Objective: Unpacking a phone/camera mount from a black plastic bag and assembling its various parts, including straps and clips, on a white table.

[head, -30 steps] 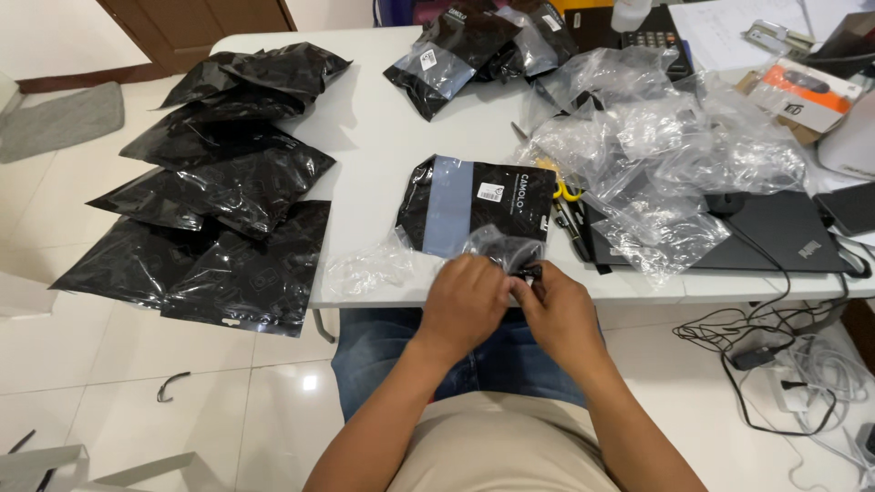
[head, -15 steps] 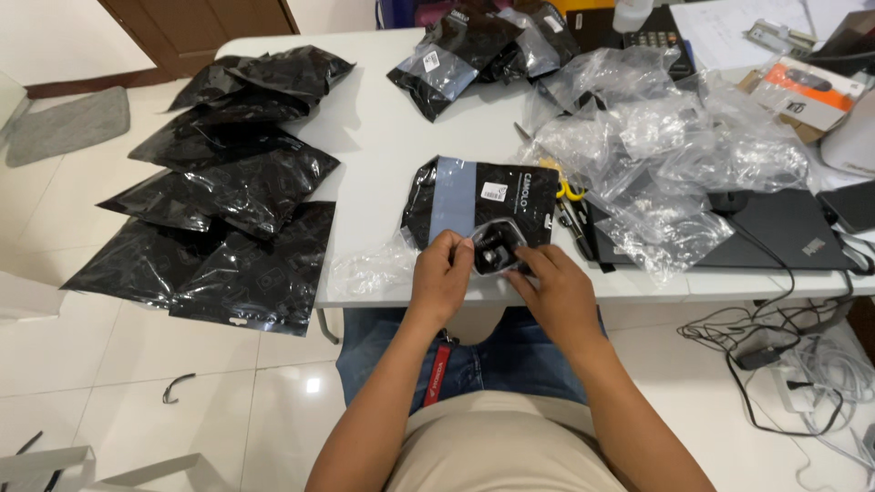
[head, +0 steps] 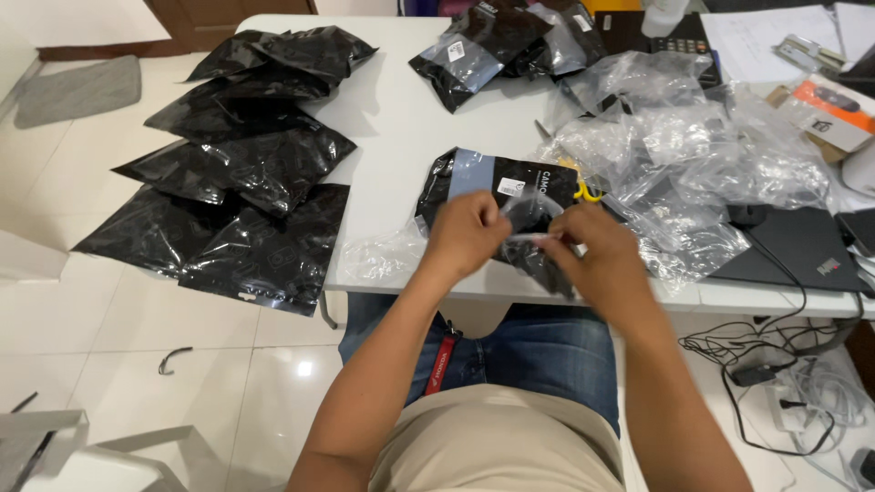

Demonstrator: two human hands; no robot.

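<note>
So I'm looking down at the black packet with the pale blue-grey strip, lying flat at the near edge of the white worktop, and everything here hangs off that packet. Both hands are meeting right over its near end. My left hand is sitting on the packet's left-near part, fingers curled in and pinching the edge of a thin clear film that's stretching across to the right. My right hand is pinching the other end of that same film, a bit closer to me than the left one and just off the packet's right-near corner. So the film is running roughly left to right between the two pinches, crosswise to the packet's front edge, and I'd say the two hands are about equally close to it, nearly touching each other.

Whether the film is wrapped around something small I honestly can't tell, the fingers are covering it.

Right of the packet there's a big heap of crumpled clear bags, and a loose clear bag is hanging at the worktop edge just left of the packet. Further left, a spread of black bags is draping over the edge.
</note>
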